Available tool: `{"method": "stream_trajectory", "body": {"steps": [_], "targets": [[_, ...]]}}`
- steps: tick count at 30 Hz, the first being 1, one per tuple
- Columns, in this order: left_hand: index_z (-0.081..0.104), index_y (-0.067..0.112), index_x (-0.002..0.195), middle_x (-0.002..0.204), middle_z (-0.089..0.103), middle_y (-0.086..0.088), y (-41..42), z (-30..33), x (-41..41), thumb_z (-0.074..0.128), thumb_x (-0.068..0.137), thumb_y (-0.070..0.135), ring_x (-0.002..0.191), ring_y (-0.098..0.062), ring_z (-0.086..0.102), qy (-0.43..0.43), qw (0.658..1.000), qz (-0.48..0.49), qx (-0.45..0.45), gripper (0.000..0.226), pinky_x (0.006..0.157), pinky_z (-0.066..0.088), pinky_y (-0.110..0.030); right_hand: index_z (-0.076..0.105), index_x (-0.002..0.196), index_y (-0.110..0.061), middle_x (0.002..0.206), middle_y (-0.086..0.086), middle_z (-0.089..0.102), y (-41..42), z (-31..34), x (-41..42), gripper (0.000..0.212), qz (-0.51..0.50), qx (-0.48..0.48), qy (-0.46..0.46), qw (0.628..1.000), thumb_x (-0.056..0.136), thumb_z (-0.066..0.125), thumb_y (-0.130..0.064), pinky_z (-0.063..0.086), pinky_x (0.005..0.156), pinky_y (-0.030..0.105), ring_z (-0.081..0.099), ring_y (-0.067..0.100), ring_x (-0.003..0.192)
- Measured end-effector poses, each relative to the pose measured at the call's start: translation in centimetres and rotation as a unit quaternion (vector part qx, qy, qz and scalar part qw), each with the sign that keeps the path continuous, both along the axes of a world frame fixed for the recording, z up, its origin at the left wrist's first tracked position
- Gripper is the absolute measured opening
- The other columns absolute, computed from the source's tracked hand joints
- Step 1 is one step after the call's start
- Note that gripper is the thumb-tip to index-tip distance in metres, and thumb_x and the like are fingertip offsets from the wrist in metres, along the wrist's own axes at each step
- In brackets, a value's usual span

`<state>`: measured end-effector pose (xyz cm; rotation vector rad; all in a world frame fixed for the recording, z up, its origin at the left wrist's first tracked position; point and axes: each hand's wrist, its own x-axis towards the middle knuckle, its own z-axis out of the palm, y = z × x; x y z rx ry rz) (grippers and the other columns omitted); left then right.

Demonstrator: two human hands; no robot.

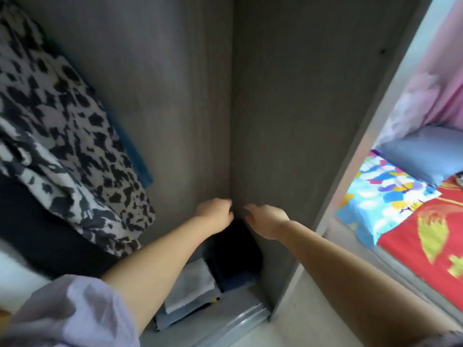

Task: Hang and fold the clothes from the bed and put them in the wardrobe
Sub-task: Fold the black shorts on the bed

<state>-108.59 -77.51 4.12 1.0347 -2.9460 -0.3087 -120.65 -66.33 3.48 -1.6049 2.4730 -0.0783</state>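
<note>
left hand (216,212) grip curled, contents hidden | right hand (266,219) grip unclear | dark garment (235,249) partly hidden, blurred

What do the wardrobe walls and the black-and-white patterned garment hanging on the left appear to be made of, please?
The wardrobe walls look like grey wood-grain laminate board with a matt finish: faint vertical streaks, no gloss. The patterned garment seems a thin, soft woven fabric, since it drapes in loose folds; the exact fibre cannot be told.
</note>
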Motion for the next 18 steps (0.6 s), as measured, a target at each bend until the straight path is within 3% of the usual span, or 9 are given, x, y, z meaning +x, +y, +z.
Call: {"method": "stream_trajectory", "body": {"steps": [4, 11, 14, 18], "targets": [[0.059, 0.022, 0.108, 0.109, 0.064, -0.004, 6.7, 0.3, -3.9, 0.044, 0.093, 0.036, 0.098, -0.028, 0.061, -0.012, 0.997, -0.077, -0.004, 0.025, 0.070, 0.041, -0.029, 0.046, 0.128, -0.017, 0.117, 0.014, 0.064, 8.1, -0.1, -3.0, 0.036, -0.075, 0.008, 0.011, 0.997, 0.100, 0.033, -0.035, 0.043, 0.072, 0.036, 0.062, 0.035, 0.103], [0.059, 0.014, 0.113, 0.122, 0.060, -0.010, 24.8, -2.1, -11.5, 0.043, 0.094, 0.032, 0.111, -0.032, 0.057, -0.115, 0.964, -0.241, -0.007, 0.031, 0.085, 0.045, -0.033, 0.046, 0.133, -0.018, 0.131, 0.013, 0.055, 30.1, 0.1, -7.3, 0.037, -0.241, 0.062, -0.013, 0.968, 0.100, 0.033, -0.031, 0.045, 0.088, 0.039, 0.055, 0.034, 0.116], [0.061, 0.014, 0.113, 0.123, 0.061, -0.010, 33.5, -2.4, -14.2, 0.045, 0.094, 0.033, 0.113, -0.030, 0.057, -0.106, 0.948, -0.299, 0.000, 0.031, 0.086, 0.045, -0.033, 0.046, 0.139, -0.015, 0.136, 0.007, 0.050, 40.9, 0.6, -7.7, 0.039, -0.284, 0.119, 0.001, 0.951, 0.103, 0.032, -0.020, 0.047, 0.088, 0.040, 0.055, 0.030, 0.118], [0.062, 0.014, 0.110, 0.118, 0.063, -0.009, 43.2, -1.7, -17.2, 0.043, 0.094, 0.031, 0.110, -0.029, 0.058, -0.092, 0.919, -0.384, 0.001, 0.029, 0.082, 0.045, -0.033, 0.039, 0.142, -0.014, 0.133, 0.007, 0.054, 52.6, 1.4, -8.4, 0.041, -0.401, 0.126, -0.016, 0.907, 0.102, 0.038, -0.024, 0.051, 0.085, 0.037, 0.057, 0.026, 0.114]]}}
